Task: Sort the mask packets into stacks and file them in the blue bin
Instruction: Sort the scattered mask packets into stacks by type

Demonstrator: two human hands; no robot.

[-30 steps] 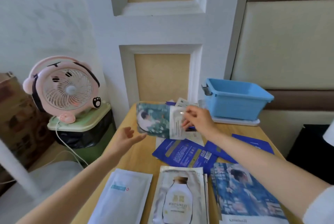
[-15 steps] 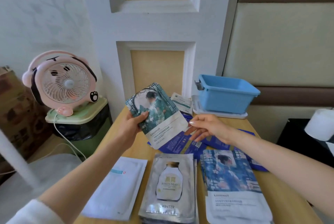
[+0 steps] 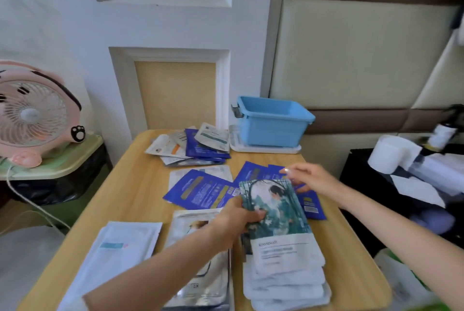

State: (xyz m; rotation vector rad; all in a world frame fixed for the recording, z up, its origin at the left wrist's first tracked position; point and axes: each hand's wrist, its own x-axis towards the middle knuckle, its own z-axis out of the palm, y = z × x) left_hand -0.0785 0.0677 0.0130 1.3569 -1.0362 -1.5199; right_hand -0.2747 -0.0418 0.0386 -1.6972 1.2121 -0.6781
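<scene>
The left hand point(image 3: 238, 217) is gripping the teal packet point(image 3: 276, 210) in its fingers over the matching stack point(image 3: 286, 285) at the bench's point(image 3: 130, 197) front edge; square its edges before release. The right hand's point(image 3: 306, 177) fingers: cannot tell.

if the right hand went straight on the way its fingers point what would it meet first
Most likely the loose dark blue packets just ahead of the right hand, whose fingers point left. Depth is unclear; they may already touch one.

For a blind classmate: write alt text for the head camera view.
A person's left hand grips a green mask packet over a stack on a wooden table, while the right hand reaches over dark blue packets. A blue bin stands behind.
</scene>
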